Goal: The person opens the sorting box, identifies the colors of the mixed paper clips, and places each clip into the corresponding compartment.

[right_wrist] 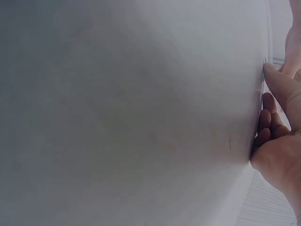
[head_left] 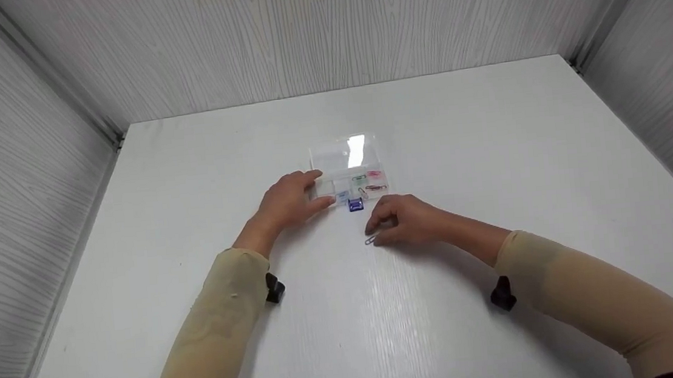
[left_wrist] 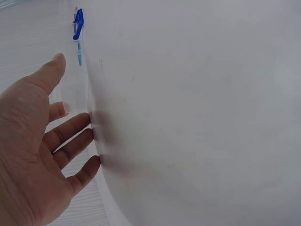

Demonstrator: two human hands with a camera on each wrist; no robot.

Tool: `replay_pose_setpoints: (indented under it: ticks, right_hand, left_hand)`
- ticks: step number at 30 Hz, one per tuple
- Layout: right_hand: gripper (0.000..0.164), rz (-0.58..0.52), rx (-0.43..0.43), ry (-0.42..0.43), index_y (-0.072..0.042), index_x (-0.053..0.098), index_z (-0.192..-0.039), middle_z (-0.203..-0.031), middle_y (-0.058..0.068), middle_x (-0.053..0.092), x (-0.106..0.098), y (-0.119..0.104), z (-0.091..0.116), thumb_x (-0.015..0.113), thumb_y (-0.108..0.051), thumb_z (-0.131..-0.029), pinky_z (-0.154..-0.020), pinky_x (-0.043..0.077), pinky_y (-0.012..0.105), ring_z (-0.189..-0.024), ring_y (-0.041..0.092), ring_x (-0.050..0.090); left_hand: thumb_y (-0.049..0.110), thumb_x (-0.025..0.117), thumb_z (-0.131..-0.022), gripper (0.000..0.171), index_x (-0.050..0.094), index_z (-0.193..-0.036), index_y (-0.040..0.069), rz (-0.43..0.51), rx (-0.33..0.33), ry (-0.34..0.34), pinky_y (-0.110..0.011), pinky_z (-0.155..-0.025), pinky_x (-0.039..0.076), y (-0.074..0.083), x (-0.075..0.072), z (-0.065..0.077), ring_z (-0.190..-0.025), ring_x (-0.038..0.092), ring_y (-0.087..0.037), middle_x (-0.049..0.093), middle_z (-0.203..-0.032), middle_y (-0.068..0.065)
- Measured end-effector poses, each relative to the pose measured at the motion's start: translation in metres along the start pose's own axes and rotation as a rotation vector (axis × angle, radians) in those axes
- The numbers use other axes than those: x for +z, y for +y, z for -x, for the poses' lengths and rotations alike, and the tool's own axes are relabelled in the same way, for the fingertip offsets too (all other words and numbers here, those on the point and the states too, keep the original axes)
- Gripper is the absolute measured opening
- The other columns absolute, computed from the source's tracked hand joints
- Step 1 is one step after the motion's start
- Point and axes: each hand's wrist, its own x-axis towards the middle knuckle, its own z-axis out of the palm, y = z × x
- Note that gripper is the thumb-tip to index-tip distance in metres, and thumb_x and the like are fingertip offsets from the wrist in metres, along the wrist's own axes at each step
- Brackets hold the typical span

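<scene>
A clear compartment box (head_left: 342,179) stands on the table with its lid up. My left hand (head_left: 292,199) rests at the box's left end, thumb toward the front edge and fingers toward the hinge. In the left wrist view, the fingers (left_wrist: 70,134) are spread and mostly straight. Just in front of the box, my right hand (head_left: 409,219) is low on the table, its thumb tip touching a small paper clip (head_left: 370,241). A gap shows between that thumb and the bent fingers. A blue latch (head_left: 355,204) is at the box's front.
Colored paper clips lie in the box's compartments: red (head_left: 376,187), pink (head_left: 374,174), green (head_left: 359,178) and light blue (head_left: 342,196). The clear lid (head_left: 333,153) leans back behind them. Wood-grain panels (head_left: 323,38) border the white table (head_left: 188,165) at the back and sides.
</scene>
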Motion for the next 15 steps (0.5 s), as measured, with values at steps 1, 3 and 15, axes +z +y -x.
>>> replay_pose_setpoints:
  ticks: [1,3,15]
  right_hand:
    - [0.015,0.002,0.000,0.001,-0.021,0.084,-0.107,-0.108,-0.005,0.070,-0.0001,-0.0001,0.0000,0.084,-0.016,-0.093,-0.093,0.052,0.036,-0.104,0.019,0.060]
    - [0.013,0.007,-0.003,0.003,-0.021,0.085,-0.105,-0.107,-0.005,0.070,0.0003,0.0009,-0.0005,0.083,-0.016,-0.093,-0.092,0.052,0.035,-0.103,0.018,0.060]
    - [0.003,0.004,0.029,0.003,-0.018,0.084,-0.096,-0.102,-0.002,0.066,0.0009,0.0007,-0.0008,0.082,-0.016,-0.095,-0.090,0.051,0.033,-0.099,0.019,0.058]
  left_hand:
    - [0.056,0.069,-0.099,0.076,0.049,-0.160,0.016,0.000,0.001,0.001,-0.051,-0.120,0.039,-0.0001,-0.0001,-0.0001,-0.139,0.052,-0.032,0.059,-0.150,-0.011]
    - [0.056,0.069,-0.099,0.076,0.049,-0.160,0.016,0.002,0.000,0.000,-0.051,-0.119,0.039,-0.0003,-0.0001,0.0001,-0.139,0.053,-0.032,0.059,-0.150,-0.011]
    - [0.056,0.070,-0.098,0.076,0.051,-0.160,0.016,0.015,0.009,0.008,-0.051,-0.120,0.039,-0.0016,-0.0003,-0.0016,-0.139,0.054,-0.030,0.061,-0.148,-0.010]
